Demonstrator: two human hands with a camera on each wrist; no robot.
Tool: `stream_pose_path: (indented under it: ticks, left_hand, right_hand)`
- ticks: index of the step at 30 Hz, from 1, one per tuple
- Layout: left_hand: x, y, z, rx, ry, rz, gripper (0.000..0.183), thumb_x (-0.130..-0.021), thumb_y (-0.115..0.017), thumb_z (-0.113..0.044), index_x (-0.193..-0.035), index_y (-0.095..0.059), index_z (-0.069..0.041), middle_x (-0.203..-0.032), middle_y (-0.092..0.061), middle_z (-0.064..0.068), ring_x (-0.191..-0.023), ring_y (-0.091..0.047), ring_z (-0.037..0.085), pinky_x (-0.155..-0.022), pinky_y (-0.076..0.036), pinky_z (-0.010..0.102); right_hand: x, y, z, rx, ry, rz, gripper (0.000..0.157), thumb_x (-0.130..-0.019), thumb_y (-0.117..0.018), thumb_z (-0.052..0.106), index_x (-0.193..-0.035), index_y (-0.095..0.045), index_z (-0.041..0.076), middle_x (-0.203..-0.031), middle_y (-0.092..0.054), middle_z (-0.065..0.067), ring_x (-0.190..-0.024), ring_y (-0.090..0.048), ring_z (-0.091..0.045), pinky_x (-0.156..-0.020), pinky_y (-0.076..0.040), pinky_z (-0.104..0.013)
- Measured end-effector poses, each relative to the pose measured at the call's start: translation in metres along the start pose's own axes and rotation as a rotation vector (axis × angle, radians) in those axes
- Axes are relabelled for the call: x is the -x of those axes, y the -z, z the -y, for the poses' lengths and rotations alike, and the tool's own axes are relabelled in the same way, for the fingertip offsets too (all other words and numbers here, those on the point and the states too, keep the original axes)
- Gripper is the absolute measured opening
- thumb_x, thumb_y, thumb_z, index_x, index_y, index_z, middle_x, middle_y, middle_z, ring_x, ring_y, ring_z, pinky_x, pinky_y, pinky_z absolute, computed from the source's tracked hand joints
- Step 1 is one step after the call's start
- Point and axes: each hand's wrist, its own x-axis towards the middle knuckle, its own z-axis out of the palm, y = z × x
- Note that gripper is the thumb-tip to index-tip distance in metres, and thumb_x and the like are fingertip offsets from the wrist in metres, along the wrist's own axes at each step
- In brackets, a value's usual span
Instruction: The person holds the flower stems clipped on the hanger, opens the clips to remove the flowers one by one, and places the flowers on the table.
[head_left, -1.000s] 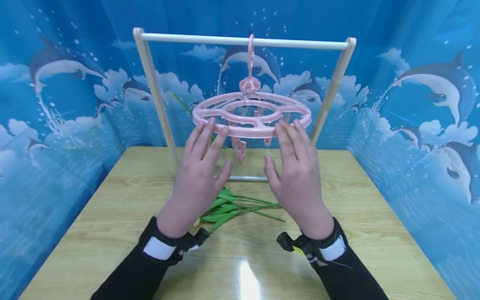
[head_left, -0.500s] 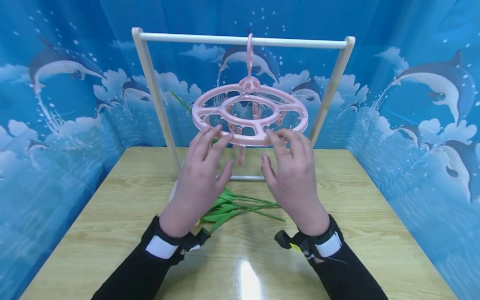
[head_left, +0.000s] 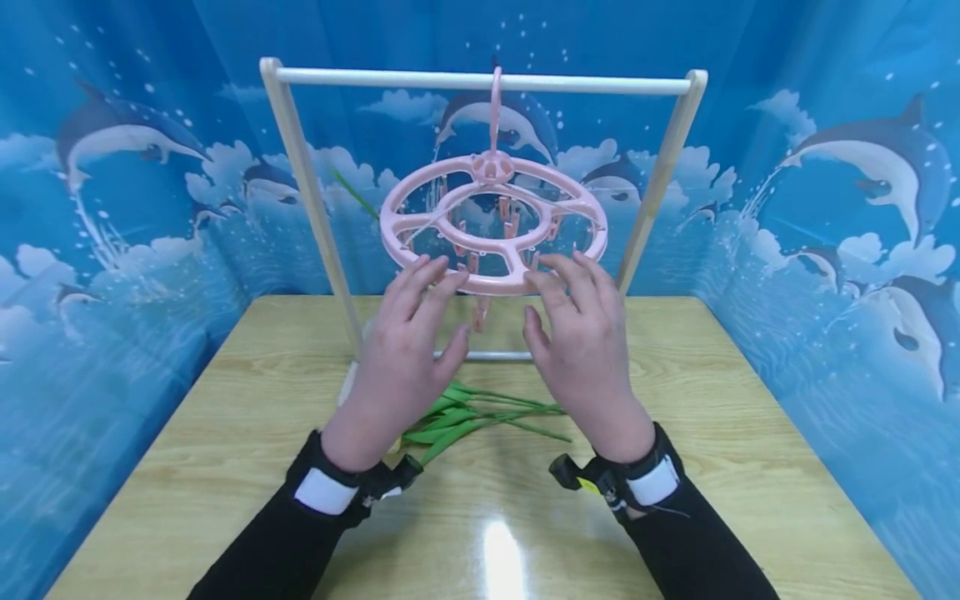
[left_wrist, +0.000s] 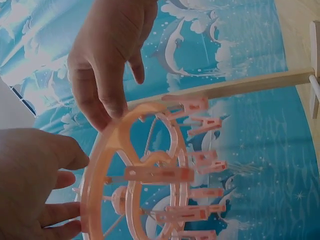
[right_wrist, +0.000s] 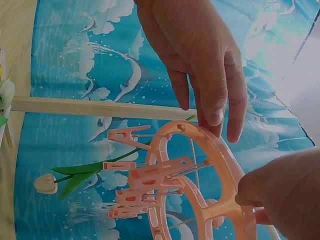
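Note:
A pink round clip hanger [head_left: 495, 284] hangs by its hook from the top bar of a rack, its near rim tilted down. My left hand [head_left: 397, 358] touches the near rim left of centre with its fingertips, fingers slightly bent. Right of centre, the fingertips of my right hand [head_left: 592, 358] rest on the same rim. Several pink clothespins [right_wrist: 160, 170] dangle under the hanger. A white tulip [right_wrist: 46, 183] hangs head down on the hanger's left side, its green stem [head_left: 356, 196] rising past the ring. Neither hand appears to curl round anything.
The wooden rack [head_left: 307, 183] with its white top bar [head_left: 375, 79] stands on the wood-grain table [head_left: 247, 400]. Green-stemmed flowers [head_left: 457, 421] lie on the table beneath the hands, their heads partly hidden by the left wrist. A blue dolphin curtain [head_left: 840, 275] surrounds the table.
The hanger's near rim has tipped downward, showing more of the ring's top. Both hands have followed it slightly down, the right one also shifting a little left, with fingers bending more.

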Motion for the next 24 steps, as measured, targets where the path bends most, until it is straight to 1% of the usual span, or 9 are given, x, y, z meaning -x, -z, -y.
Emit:
stream_pose_path:
  ticks: [3,6,10,16,19,24]
  left_hand:
    - [-0.001,0.000,0.004,0.004,0.008,-0.004,0.063,-0.086,-0.080,-0.013,-0.144,-0.055,-0.007,-0.153,-0.048,0.017,-0.148,-0.037,0.034,-0.121,-0.033,0.046]
    - [-0.001,-0.001,0.008,-0.006,0.015,-0.010,0.063,-0.086,-0.080,-0.011,-0.143,-0.055,-0.007,-0.153,-0.048,0.017,-0.148,-0.037,0.034,-0.121,-0.033,0.047]
    - [-0.001,-0.001,0.012,-0.024,0.024,-0.009,0.061,-0.086,-0.080,-0.010,-0.142,-0.056,-0.007,-0.152,-0.049,0.018,-0.147,-0.038,0.036,-0.120,-0.034,0.048]
    - [-0.001,-0.002,0.014,-0.034,0.035,-0.005,0.057,-0.087,-0.079,-0.009,-0.140,-0.058,-0.007,-0.151,-0.049,0.017,-0.147,-0.038,0.035,-0.120,-0.035,0.047]
    - [-0.002,-0.002,0.015,-0.033,0.036,-0.012,0.052,-0.088,-0.077,-0.006,-0.137,-0.060,-0.006,-0.147,-0.053,0.018,-0.147,-0.039,0.034,-0.120,-0.035,0.044]
    - [-0.002,-0.002,0.016,-0.029,0.037,-0.024,0.043,-0.089,-0.074,-0.001,-0.131,-0.063,-0.004,-0.138,-0.057,0.017,-0.144,-0.042,0.034,-0.120,-0.036,0.042]
  right_hand:
    - [-0.001,0.000,0.000,-0.015,0.003,-0.008,0.035,-0.088,-0.073,0.008,-0.121,-0.067,0.000,-0.133,-0.064,-0.018,-0.132,-0.053,-0.039,-0.120,-0.033,-0.053]
    - [-0.001,0.000,0.001,-0.023,-0.004,-0.004,0.035,-0.088,-0.073,0.008,-0.122,-0.066,-0.001,-0.131,-0.065,-0.018,-0.131,-0.054,-0.039,-0.121,-0.031,-0.051]
    - [0.000,0.000,0.001,-0.031,-0.010,0.011,0.036,-0.089,-0.071,0.008,-0.123,-0.065,-0.003,-0.127,-0.066,-0.019,-0.126,-0.057,-0.037,-0.123,-0.029,-0.045]
    - [0.001,0.000,0.001,-0.045,-0.017,0.014,0.034,-0.089,-0.071,0.008,-0.121,-0.064,-0.002,-0.124,-0.066,-0.019,-0.124,-0.056,-0.038,-0.119,-0.034,-0.046]
    - [0.002,-0.001,0.001,-0.052,-0.020,0.005,0.031,-0.089,-0.072,0.006,-0.118,-0.064,-0.001,-0.123,-0.067,-0.018,-0.121,-0.056,-0.037,-0.116,-0.037,-0.046]
    - [0.002,0.000,0.002,-0.050,-0.011,-0.002,0.029,-0.088,-0.072,0.004,-0.116,-0.064,-0.001,-0.121,-0.067,-0.017,-0.118,-0.057,-0.037,-0.116,-0.038,-0.046]
